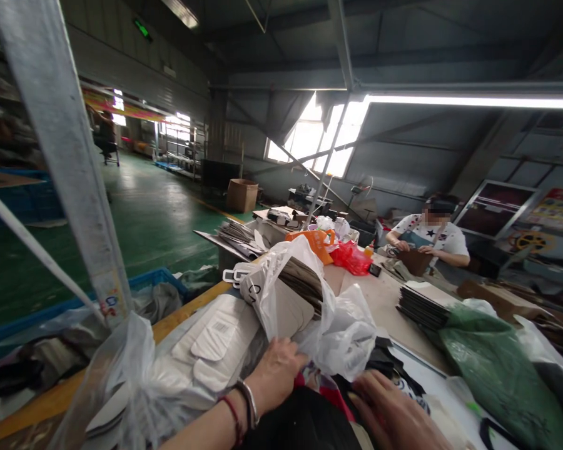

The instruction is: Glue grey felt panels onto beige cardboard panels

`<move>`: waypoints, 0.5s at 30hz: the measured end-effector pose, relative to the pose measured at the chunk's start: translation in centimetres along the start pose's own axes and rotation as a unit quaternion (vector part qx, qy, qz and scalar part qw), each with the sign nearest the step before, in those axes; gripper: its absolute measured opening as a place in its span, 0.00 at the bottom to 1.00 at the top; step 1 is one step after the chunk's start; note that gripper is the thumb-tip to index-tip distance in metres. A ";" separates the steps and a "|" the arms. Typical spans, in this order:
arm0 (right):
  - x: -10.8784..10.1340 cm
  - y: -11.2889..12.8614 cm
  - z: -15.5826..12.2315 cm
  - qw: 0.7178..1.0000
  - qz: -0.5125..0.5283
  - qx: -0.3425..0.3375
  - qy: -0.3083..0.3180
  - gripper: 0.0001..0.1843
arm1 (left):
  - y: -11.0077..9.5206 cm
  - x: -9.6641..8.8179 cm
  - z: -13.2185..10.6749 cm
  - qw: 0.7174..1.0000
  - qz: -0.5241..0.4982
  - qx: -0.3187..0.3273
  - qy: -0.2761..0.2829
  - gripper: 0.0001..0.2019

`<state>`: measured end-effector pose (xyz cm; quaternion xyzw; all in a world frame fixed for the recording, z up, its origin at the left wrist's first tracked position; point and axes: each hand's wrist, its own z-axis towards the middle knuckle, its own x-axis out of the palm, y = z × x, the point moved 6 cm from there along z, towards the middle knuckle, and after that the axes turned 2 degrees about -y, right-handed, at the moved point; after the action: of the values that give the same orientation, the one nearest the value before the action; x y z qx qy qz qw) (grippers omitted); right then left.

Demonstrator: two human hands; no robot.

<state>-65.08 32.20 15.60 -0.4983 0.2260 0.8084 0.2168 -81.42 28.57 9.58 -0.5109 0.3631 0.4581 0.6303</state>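
Observation:
My left hand [278, 374] reaches forward at the bottom middle, with bracelets on its wrist. Its fingers curl on the lower edge of a clear plastic bag [331, 319] that holds flat die-cut cardboard pieces [288, 306]. My right hand [389, 412] lies at the bottom right with its fingers stretched out flat over dark and red printed material [326, 390]. It holds nothing that I can see. More white cardboard cutouts [213, 340] lie in plastic to the left of my left hand.
A person [426, 237] sits at the far end of the long table [380, 300]. Stacks of dark flat card [422, 303], a green bag [492, 369], orange [315, 240] and red bags [351, 257] lie on it. A metal post [70, 162] stands at left, by blue crates [157, 281].

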 end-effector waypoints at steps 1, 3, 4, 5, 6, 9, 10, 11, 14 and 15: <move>1.1 1.5 1.9 0.999 0.017 -0.036 0.025 0.08 | 0.0 0.2 -0.4 1.000 -0.014 -0.006 0.002 0.15; 3.1 3.6 5.7 0.998 0.018 -0.035 0.056 0.11 | 0.1 1.0 -1.2 0.999 -0.047 -0.024 0.014 0.17; 4.0 4.0 7.4 0.998 0.007 0.007 0.062 0.12 | 0.3 1.5 -1.6 0.997 -0.062 -0.031 0.023 0.18; 5.0 4.4 8.7 0.996 0.005 0.050 0.074 0.15 | 0.4 2.1 -2.0 0.996 -0.074 -0.035 0.032 0.19; 5.9 4.5 9.7 0.992 0.009 0.095 0.080 0.17 | 0.6 2.5 -2.3 0.995 -0.086 -0.038 0.037 0.20; 8.3 4.8 10.6 0.976 0.052 0.191 0.093 0.20 | 1.2 3.1 -3.2 0.992 -0.115 -0.043 0.033 0.22; 8.9 5.2 10.4 0.973 0.069 0.198 0.097 0.18 | 1.3 3.0 -3.5 0.990 -0.130 -0.046 0.030 0.23; 9.4 5.6 10.1 0.973 0.082 0.191 0.101 0.15 | 1.5 2.7 -3.9 0.987 -0.149 -0.047 0.026 0.23; 9.8 7.7 9.3 0.983 0.073 0.128 0.112 0.08 | 1.8 1.2 -5.1 0.969 -0.240 -0.053 0.000 0.21; 9.6 8.4 9.0 0.986 0.053 0.108 0.111 0.08 | 2.1 0.6 -5.6 0.957 -0.281 -0.064 -0.013 0.19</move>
<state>-80.20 31.93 11.76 -0.5460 0.3611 0.7291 0.1996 -83.17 23.39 7.15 -0.6257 0.1664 0.2914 0.7042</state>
